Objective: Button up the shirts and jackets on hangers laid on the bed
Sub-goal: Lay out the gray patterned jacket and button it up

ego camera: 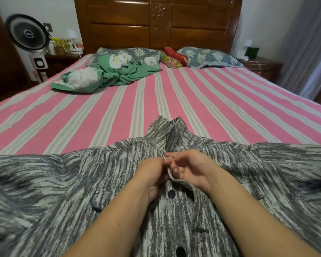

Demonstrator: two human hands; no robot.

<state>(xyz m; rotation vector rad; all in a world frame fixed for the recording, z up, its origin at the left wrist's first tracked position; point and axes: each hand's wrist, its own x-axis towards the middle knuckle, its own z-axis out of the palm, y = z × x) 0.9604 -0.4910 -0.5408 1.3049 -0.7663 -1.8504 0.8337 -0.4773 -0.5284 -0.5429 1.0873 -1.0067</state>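
A grey and white streaked shirt (67,182) lies spread front-up across the near end of the bed, collar (172,130) pointing away from me. My left hand (152,171) and my right hand (191,169) meet just below the collar and pinch the two front edges of the shirt together at its top. Whatever sits between the fingertips is hidden. A black button (171,193) shows lower on the placket, and another black button (180,251) sits near the bottom edge. No hanger is visible.
The bed has a pink and cream striped sheet (119,112). A crumpled green and white blanket (107,73) lies at the far left, with pillows (209,57) against the wooden headboard (157,23). A standing fan (29,36) is at the left, a curtain (309,43) at the right.
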